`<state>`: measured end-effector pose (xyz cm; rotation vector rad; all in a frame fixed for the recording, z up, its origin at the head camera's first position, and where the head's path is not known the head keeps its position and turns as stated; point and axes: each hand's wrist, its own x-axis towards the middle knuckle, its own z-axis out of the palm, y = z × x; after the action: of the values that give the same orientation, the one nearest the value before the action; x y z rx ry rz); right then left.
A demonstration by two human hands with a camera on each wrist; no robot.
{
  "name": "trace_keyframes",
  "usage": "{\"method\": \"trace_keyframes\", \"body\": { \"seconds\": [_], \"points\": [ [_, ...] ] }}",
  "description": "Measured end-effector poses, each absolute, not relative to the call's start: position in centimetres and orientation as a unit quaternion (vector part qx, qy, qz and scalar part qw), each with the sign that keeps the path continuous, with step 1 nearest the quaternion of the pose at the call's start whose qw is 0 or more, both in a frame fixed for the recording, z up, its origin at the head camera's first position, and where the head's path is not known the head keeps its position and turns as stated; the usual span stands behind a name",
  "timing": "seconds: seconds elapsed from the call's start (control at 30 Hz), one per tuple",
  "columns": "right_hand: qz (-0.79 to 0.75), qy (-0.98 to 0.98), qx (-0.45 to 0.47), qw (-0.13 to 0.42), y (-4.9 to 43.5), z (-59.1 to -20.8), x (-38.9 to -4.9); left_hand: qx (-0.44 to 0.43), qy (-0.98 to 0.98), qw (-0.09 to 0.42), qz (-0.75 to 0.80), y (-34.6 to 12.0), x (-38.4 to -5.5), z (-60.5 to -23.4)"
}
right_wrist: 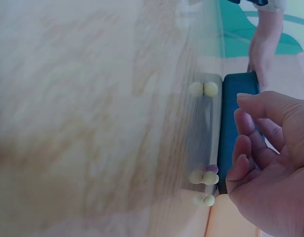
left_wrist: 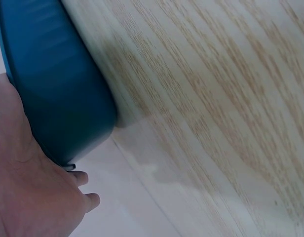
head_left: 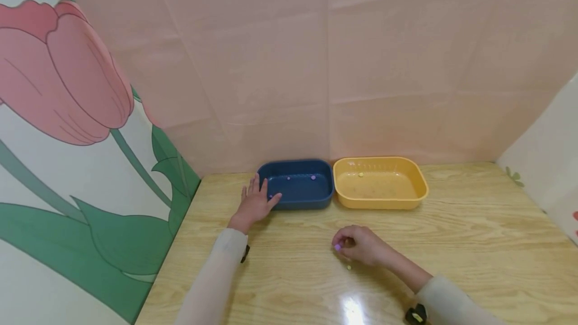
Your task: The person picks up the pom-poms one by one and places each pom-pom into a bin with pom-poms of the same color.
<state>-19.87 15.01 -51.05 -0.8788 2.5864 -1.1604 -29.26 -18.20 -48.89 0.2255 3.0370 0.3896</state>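
My right hand (head_left: 363, 246) pinches a small purple ball (head_left: 337, 247) at thumb and fingertips above the table; in the right wrist view that ball is hidden. Below the thumb lies a small yellow ball (head_left: 349, 267). Close by on the table, the right wrist view also shows two more yellow balls (right_wrist: 209, 177) and a second purple ball (right_wrist: 212, 169). With fingers straight and spread, my left hand (head_left: 254, 208) rests at the left end of the blue tray (head_left: 307, 204), its thumb over the near rim. Several purple balls (head_left: 313, 177) lie inside that tray.
Right beside the blue tray stands a yellow tray (head_left: 384, 203) with a yellow ball (head_left: 360, 175) in it. Both trays are near the pink back wall (head_left: 271, 64). A tulip-patterned wall (head_left: 67, 89) borders the wood-grain table (head_left: 289, 285) on the left.
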Motion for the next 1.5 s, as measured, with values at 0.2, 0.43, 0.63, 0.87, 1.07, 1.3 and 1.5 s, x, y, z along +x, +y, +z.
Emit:
{"method": "trace_keyframes", "body": {
  "seconds": [0.2, 0.43, 0.63, 0.87, 1.07, 1.3, 1.5],
  "points": [
    [-0.395, 0.866, -0.3, 0.065, 14.9, -50.7, -19.9, 0.074, 0.988, 0.035, 0.128, -18.1, -29.2, -48.9],
    [-0.387, 0.87, -0.304, 0.045, 14.8, -49.8, -19.8, 0.076, 0.988, 0.031, 0.134, -18.1, -29.3, -49.1],
    [-0.387, 0.867, -0.312, 0.037, 14.9, -49.3, -20.1, 0.076, 0.988, 0.031, 0.131, -18.1, -29.2, -49.1],
    [-0.386, 0.863, -0.325, 0.027, 14.9, -48.8, -20.6, 0.081, 0.986, 0.033, 0.14, -18.1, -29.1, -49.0],
    [-0.384, 0.864, -0.325, 0.027, 14.7, -48.3, -21.0, 0.083, 0.986, 0.033, 0.143, -18.2, -29.1, -48.9],
    [-0.38, 0.869, -0.316, 0.029, 14.4, -47.9, -21.3, 0.082, 0.986, 0.031, 0.14, -18.2, -29.2, -48.9],
    [-0.385, 0.871, -0.303, 0.038, 14.1, -47.3, -21.7, 0.081, 0.986, 0.033, 0.139, -18.2, -29.2, -49.0]
  ]
}}
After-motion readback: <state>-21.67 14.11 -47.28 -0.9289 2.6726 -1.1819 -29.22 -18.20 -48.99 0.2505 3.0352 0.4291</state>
